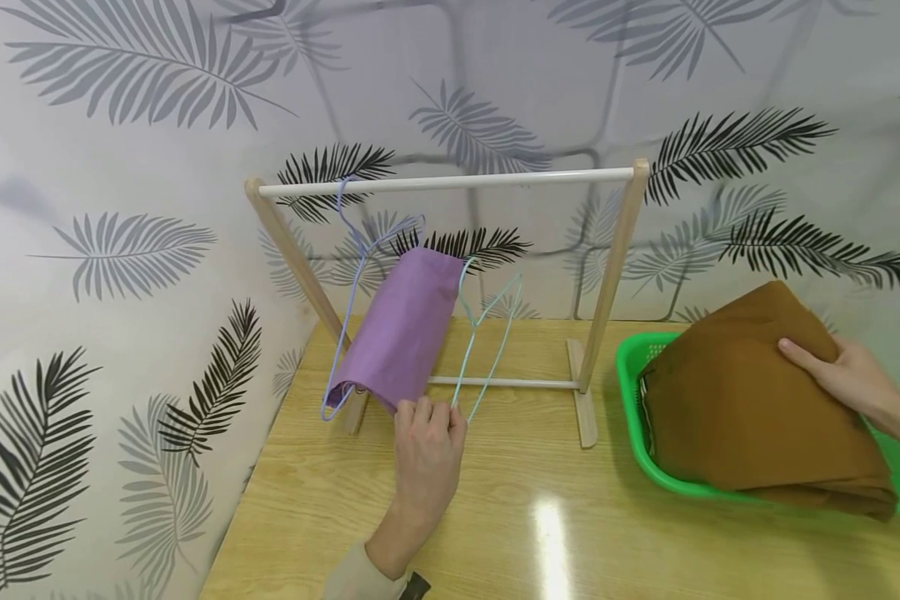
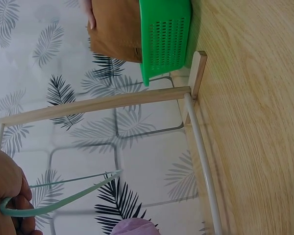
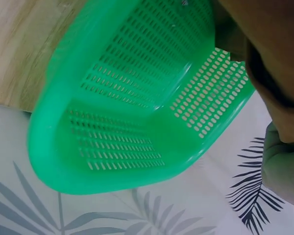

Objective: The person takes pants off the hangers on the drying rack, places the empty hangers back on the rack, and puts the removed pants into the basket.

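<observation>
My left hand grips the lower part of a mint-green hanger, in front of a small rack. In the left wrist view, curled fingers hold the bent end of that hanger. At the right, my right hand holds a folded brown cloth, its thumb on top and its other fingers hidden behind. The cloth is raised at its back edge and overlaps the green basket. Left of the mint hanger, a purple cloth hangs on a lavender hanger.
The rack's white top bar runs between wooden side posts, with a white lower bar near the table. A leaf-patterned backdrop stands behind and to the left. The basket has perforated sides.
</observation>
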### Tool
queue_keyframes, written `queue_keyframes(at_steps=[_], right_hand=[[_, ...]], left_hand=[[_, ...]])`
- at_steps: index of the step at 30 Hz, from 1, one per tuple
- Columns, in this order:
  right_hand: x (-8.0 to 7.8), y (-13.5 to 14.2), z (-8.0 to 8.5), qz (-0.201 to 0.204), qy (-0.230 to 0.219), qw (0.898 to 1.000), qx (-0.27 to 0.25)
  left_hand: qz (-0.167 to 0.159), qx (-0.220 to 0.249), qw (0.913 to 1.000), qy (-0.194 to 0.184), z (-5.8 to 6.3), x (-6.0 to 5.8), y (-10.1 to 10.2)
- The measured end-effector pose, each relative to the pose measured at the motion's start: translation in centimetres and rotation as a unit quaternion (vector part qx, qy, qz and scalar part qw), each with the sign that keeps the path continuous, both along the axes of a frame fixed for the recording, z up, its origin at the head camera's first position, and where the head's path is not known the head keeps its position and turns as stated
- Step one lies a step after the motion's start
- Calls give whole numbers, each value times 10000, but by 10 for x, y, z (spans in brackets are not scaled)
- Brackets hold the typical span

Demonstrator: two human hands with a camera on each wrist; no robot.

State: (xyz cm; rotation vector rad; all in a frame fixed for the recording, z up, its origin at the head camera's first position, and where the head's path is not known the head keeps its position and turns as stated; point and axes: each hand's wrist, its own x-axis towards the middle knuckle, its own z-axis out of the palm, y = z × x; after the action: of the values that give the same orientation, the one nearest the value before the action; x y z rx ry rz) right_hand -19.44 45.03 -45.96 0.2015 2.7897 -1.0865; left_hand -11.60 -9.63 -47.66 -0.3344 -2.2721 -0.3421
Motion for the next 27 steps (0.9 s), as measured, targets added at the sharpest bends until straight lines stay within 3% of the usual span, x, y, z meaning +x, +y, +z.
queue_keyframes(at_steps=[12, 19, 27], right_hand=[[-5, 20, -9, 237, -386, 9981, 415], [-6, 25, -13, 572, -585, 9959, 397], [-6, 29, -18, 592, -658, 9955, 353]], left_hand=[[-24, 86, 10000, 43, -2, 0, 2], [-3, 67, 10000, 39, -4, 1, 1], [32, -26, 10000, -14, -3, 2, 0]])
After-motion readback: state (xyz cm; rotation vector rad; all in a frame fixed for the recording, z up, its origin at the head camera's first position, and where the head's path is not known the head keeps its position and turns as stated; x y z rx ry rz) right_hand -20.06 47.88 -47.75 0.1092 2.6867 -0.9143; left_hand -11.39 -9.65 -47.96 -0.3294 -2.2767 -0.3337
